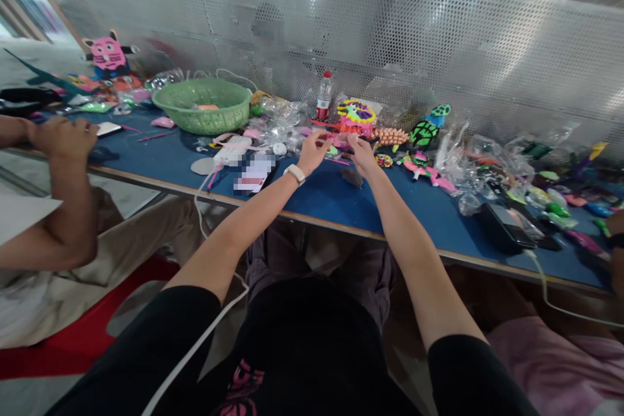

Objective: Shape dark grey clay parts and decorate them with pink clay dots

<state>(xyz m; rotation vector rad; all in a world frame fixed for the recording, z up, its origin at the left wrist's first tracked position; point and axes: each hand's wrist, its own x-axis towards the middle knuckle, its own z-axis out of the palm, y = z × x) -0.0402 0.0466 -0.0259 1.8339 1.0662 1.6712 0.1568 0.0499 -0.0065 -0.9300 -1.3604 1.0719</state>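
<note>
My left hand (313, 151), with a pale band on its wrist, has its fingers bent round the left side of a small pink piece (337, 141). From the right, my right hand (361, 151) pinches at the same pink piece, with a dark thin thing beside its fingers. Just behind the hands stands a red and yellow figure with a purple and white round top (357, 114). A dark rounded object (351, 176) lies on the blue table below my right hand. Finer detail between the fingertips is too small to tell.
Left of my hands are a phone (256, 173), a white power bank (233, 151) with a cable and a green basket (202, 104). Behind stands a red-capped bottle (324, 96). Plastic bags and a black device (504, 227) lie right. People sit at both sides.
</note>
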